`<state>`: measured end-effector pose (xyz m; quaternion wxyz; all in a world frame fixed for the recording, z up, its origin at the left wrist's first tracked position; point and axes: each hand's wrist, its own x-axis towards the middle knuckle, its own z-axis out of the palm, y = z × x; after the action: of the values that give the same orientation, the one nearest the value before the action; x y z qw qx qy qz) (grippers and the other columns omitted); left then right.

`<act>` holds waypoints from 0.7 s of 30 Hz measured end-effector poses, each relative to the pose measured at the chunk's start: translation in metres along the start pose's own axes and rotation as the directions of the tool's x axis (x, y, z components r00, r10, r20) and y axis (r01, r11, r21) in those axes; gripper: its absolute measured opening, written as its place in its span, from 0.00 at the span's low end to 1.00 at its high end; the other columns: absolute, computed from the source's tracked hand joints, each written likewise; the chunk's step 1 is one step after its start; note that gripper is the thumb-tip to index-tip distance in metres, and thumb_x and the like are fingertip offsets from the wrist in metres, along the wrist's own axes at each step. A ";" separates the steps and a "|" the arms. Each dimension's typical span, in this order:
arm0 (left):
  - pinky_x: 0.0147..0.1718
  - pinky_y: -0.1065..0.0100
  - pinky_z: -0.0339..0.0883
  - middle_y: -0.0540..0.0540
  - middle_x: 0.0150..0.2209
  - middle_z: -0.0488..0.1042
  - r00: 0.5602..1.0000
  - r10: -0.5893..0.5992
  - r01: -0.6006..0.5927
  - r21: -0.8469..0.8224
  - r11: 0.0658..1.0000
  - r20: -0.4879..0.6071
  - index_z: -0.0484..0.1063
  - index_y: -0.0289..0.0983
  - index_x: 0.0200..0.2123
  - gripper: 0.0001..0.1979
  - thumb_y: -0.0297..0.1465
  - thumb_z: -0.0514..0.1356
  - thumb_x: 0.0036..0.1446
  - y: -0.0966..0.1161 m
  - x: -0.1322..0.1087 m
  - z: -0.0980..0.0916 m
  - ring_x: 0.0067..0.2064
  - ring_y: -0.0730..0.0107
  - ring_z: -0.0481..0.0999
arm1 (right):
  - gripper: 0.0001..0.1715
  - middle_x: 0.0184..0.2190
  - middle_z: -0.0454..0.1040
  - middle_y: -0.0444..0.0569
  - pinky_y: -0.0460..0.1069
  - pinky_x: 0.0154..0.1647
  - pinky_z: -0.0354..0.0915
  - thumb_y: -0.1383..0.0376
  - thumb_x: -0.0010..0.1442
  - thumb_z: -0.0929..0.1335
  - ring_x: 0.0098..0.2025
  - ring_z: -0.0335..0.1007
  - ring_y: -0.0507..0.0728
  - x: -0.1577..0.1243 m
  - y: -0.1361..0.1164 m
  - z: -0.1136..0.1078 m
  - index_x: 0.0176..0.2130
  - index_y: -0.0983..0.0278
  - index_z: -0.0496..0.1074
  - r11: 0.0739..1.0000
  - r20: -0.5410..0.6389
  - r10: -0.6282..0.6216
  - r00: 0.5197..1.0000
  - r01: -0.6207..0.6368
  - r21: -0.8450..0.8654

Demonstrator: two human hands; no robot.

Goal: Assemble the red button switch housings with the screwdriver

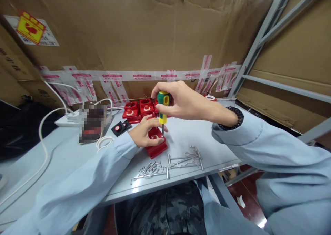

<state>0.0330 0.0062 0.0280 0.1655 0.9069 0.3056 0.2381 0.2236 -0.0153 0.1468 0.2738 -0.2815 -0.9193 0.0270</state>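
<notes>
My right hand (pixel 178 100) is wrapped round the green and yellow handle of a screwdriver (pixel 162 118), which stands nearly upright. Its shaft points down at the right corner of a red plastic box (pixel 157 150). On the table, that box is gripped by my left hand (pixel 146 131), with thumb and fingers around its sides. Whether the tip sits in a screw is too small to tell. Several loose screws (pixel 151 167) lie in front of the box, beside thin metal T-shaped bars (pixel 186 159) with small loops of string.
Several similar red boxes (pixel 147 107) stand behind my hands. Left of them lie a black part with a red button (pixel 118 128), a pixelated phone-like object (pixel 93 124), white cables (pixel 42 135) and a power strip (pixel 67 121). Taped cardboard (pixel 129 38) walls the back; a metal frame (pixel 256 41) rises at right.
</notes>
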 end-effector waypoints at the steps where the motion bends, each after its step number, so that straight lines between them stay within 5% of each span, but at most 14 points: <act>1: 0.62 0.47 0.39 0.46 0.44 0.78 1.000 -0.001 0.000 0.004 1.000 0.006 0.73 0.39 0.41 0.14 0.37 0.62 0.51 0.000 0.000 0.001 0.55 0.53 0.69 | 0.11 0.29 0.70 0.44 0.47 0.33 0.58 0.72 0.54 0.65 0.30 0.60 0.49 0.000 0.000 -0.002 0.40 0.67 0.70 1.000 -0.006 0.000 1.000 0.000 0.003; 10: 0.61 0.46 0.34 0.48 0.39 0.79 0.998 0.000 0.003 0.055 0.998 -0.056 0.71 0.39 0.30 0.10 0.39 0.61 0.56 -0.009 0.003 0.003 0.53 0.57 0.72 | 0.09 0.35 0.72 0.46 0.49 0.38 0.63 0.67 0.56 0.67 0.34 0.64 0.51 -0.005 0.003 -0.014 0.40 0.66 0.70 1.000 -0.096 0.024 0.995 -0.023 0.006; 15: 0.49 0.56 0.52 0.47 0.34 0.77 0.993 0.066 -0.045 0.201 0.979 -0.099 0.74 0.38 0.29 0.11 0.40 0.61 0.57 0.009 -0.006 -0.021 0.41 0.60 0.71 | 0.11 0.31 0.68 0.44 0.47 0.33 0.63 0.61 0.58 0.68 0.32 0.64 0.50 -0.014 0.007 -0.025 0.42 0.63 0.69 0.993 -0.259 0.096 0.961 -0.074 0.096; 18: 0.42 0.61 0.52 0.49 0.30 0.75 0.994 0.061 -0.082 0.232 0.969 0.095 0.75 0.39 0.28 0.10 0.39 0.62 0.56 0.031 -0.020 -0.029 0.35 0.66 0.69 | 0.14 0.32 0.66 0.44 0.47 0.33 0.64 0.57 0.60 0.67 0.33 0.65 0.51 -0.020 0.015 -0.026 0.44 0.60 0.67 0.983 -0.441 0.162 0.883 -0.105 0.150; 21: 0.38 0.63 0.51 0.51 0.28 0.74 0.950 0.024 -0.093 0.211 0.973 0.311 0.75 0.39 0.28 0.07 0.36 0.63 0.55 0.050 -0.031 -0.020 0.33 0.68 0.70 | 0.17 0.32 0.65 0.43 0.48 0.32 0.64 0.54 0.61 0.65 0.33 0.64 0.51 -0.026 0.027 -0.014 0.47 0.59 0.65 0.970 -0.483 0.229 0.845 -0.158 0.183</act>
<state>0.0245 -0.0488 0.0566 0.1010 0.9543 0.2739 0.0637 0.2624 -0.0079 0.1399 0.5171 -0.3506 -0.7796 0.0434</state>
